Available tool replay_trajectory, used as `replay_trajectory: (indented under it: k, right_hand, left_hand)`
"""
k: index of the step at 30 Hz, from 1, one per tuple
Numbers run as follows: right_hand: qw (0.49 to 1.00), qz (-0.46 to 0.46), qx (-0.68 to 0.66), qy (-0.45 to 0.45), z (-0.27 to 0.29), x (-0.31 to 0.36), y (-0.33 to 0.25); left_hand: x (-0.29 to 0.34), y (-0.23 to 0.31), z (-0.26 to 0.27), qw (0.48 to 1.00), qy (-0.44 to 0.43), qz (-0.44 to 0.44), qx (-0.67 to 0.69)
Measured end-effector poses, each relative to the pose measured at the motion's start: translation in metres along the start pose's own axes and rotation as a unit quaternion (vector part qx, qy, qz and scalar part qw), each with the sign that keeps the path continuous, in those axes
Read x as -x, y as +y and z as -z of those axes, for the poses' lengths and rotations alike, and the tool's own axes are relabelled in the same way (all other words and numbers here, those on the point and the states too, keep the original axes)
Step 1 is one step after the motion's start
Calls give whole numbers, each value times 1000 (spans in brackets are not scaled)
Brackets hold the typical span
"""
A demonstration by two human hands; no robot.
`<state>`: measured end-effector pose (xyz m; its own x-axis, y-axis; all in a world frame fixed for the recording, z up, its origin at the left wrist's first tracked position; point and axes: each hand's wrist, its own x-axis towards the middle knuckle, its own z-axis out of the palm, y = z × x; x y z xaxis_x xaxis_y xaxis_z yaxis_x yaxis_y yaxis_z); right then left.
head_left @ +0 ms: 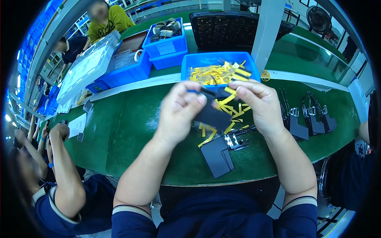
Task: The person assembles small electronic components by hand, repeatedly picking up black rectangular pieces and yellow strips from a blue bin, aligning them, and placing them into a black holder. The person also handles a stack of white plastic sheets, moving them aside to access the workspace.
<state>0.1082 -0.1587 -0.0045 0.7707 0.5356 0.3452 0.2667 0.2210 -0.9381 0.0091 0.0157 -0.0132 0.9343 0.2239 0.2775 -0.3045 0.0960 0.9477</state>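
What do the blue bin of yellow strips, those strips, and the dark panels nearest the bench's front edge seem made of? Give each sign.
Blue bin: probably moulded plastic, semi-gloss; smooth, evenly coloured walls.
Yellow strips: perhaps paper or plastic film; thin, flat, finish unclear.
Dark panels: matte, likely plastic or coated metal; even surface, crisp edges.

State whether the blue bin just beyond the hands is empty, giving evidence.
Not empty: the blue bin holds many yellow strips, visible through its open top. How deep they lie, I cannot tell.
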Motion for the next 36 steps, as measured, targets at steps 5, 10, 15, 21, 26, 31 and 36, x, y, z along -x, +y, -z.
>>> replay_trajectory:
  k: [5,10,15,21,26,31,36]
  right_hand:
    - [999,-10,5,37,3,1,6]
    - [999,-21,43,11,-1,2,3]
    - [998,-20,58,2,-1,3,2]
    - [998,12,69,6,-11,9,4]
    - [994,27,103,-23,-15,13,-1]
    - [998,3,-69,10,-18,9,3]
    - [993,5,-89,72,-7,0,-1]
  left_hand:
    - [-33,5,67,970,208,-100,-73]
    - [-35,-15,117,929,173,213,-249]
    - [-29,-5,93,737,143,156,-642]
    - [-15,16,28,932,47,17,-359]
    - [-2,7,-6,958,-43,-81,-272]
    - [-4,-4,-10,995,-57,65,-46]
    - [-14,-15,7,947,-47,194,-253]
